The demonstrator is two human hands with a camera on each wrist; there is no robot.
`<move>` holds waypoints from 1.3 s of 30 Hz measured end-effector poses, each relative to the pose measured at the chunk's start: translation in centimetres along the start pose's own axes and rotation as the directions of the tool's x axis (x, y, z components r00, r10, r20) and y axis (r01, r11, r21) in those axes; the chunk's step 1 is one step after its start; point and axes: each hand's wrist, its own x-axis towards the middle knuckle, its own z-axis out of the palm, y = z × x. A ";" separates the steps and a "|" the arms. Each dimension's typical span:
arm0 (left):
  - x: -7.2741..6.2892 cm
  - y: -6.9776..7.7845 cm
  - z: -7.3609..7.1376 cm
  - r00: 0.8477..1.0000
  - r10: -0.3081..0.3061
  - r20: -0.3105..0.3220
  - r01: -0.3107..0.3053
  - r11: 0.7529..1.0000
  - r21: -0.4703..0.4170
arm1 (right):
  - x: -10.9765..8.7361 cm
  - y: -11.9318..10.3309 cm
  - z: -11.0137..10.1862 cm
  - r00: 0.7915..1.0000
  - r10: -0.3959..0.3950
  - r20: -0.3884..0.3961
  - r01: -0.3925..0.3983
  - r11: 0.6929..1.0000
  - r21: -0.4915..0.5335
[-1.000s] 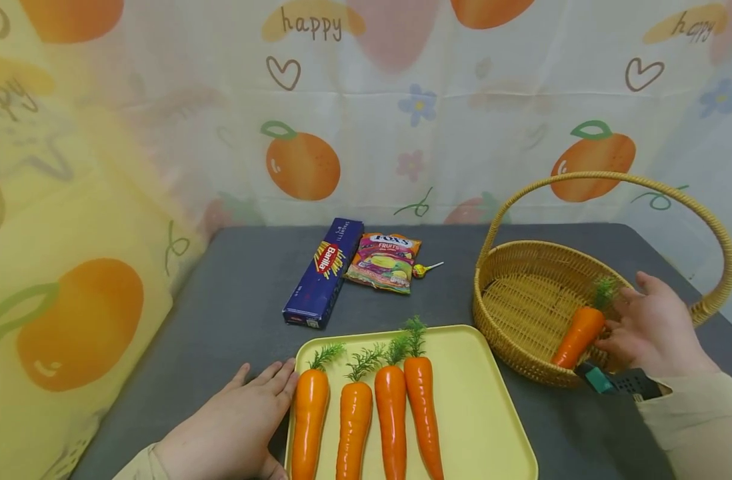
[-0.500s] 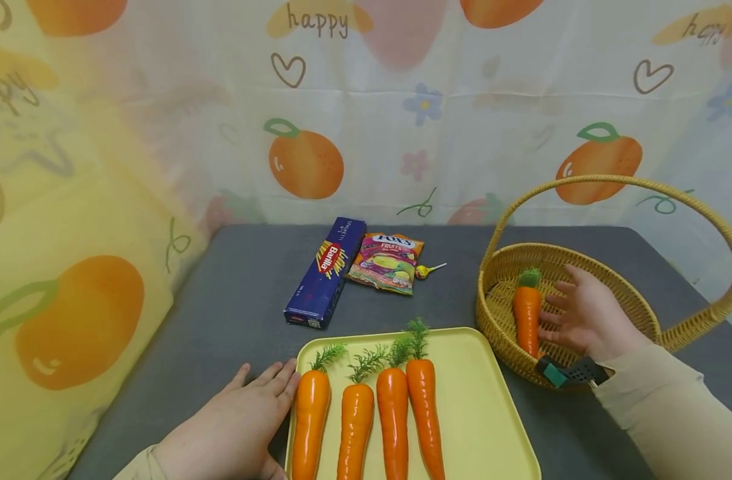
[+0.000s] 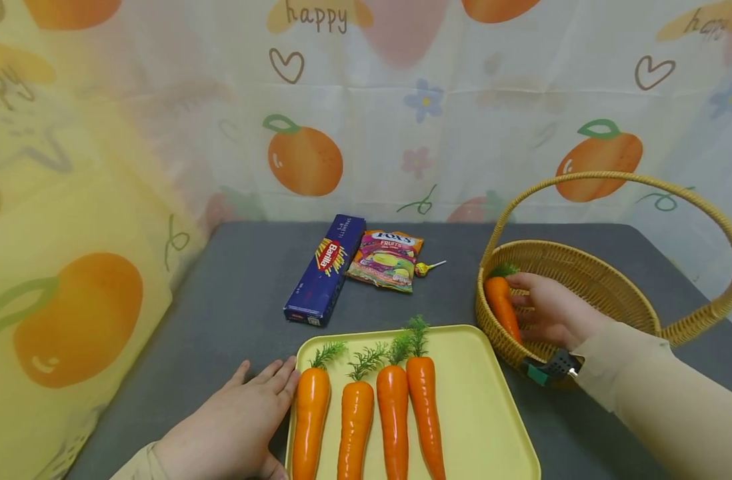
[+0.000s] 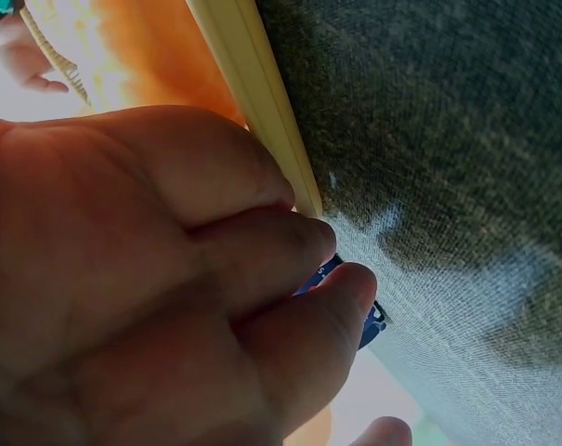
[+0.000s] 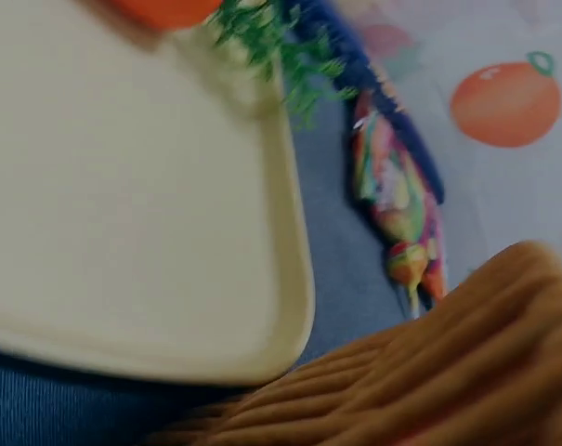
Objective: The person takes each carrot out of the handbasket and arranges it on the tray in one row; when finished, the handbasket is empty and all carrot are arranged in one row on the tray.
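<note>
My left hand (image 3: 234, 417) lies with straight fingers at the left edge of a yellow tray (image 3: 480, 413); the left wrist view has its fingertips right at the tray's rim (image 4: 279, 130). Several orange carrots with green tops lie side by side on the tray, the leftmost carrot (image 3: 310, 420) nearest that hand. Inside the wicker basket (image 3: 573, 270), my right hand (image 3: 555, 310) rests its extended fingers against the right side of another carrot (image 3: 501, 307). This carrot leans along the basket's left wall, its lower tip hidden by the near rim.
A blue spaghetti box (image 3: 324, 273), a bag of fruit candy (image 3: 387, 260) and a lollipop (image 3: 423, 269) lie on the dark table behind the tray. The basket's tall handle (image 3: 618, 176) arches above it. A printed curtain (image 3: 366, 133) hangs behind the table.
My right hand has moved left inside the basket, and the carrot beside it has shifted from the basket's right side to its left wall. My left hand has stayed by the tray.
</note>
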 end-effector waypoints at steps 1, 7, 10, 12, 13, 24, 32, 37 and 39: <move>0.0 0.0 0.0 1.000 -0.002 -0.001 0.002 1.000 0.002 | 0.1 0.0 0.2 1.000 -0.003 0.011 0.003 1.000 0.008; -0.1 0.1 -0.2 1.000 -0.009 0.012 0.009 1.000 -0.008 | -0.2 -0.2 0.6 0.998 -0.040 0.037 0.039 0.999 0.037; 0.0 0.1 -0.4 0.999 -0.019 0.029 0.019 1.000 -0.016 | -0.7 -0.7 0.2 0.997 -0.073 0.039 0.070 0.995 0.065; 0.2 0.1 -0.5 0.999 -0.023 0.035 0.024 1.000 -0.013 | -1.0 -1.0 0.0 0.993 -0.109 0.046 0.104 0.990 0.091; 0.2 0.1 -0.5 0.999 -0.025 0.036 0.025 1.000 -0.010 | -1.3 -1.1 0.0 0.990 -0.130 0.047 0.125 0.987 0.100; 0.1 0.0 -0.1 1.000 0.001 0.000 -0.001 1.000 0.019 | -4.8 0.2 1.8 0.935 -0.339 0.100 0.316 0.929 0.190; -0.1 0.1 0.2 0.999 0.017 -0.035 -0.015 0.998 0.060 | -6.0 2.6 4.1 0.879 -0.459 0.133 0.443 0.887 0.132; 0.0 0.3 0.1 1.000 -0.005 -0.023 0.006 0.999 0.047 | -6.0 4.4 5.4 0.887 -0.419 0.192 0.401 0.907 0.127; 0.0 0.3 0.1 1.000 -0.018 -0.009 0.018 0.999 0.034 | -5.9 5.0 5.9 0.899 -0.381 0.216 0.363 0.924 0.120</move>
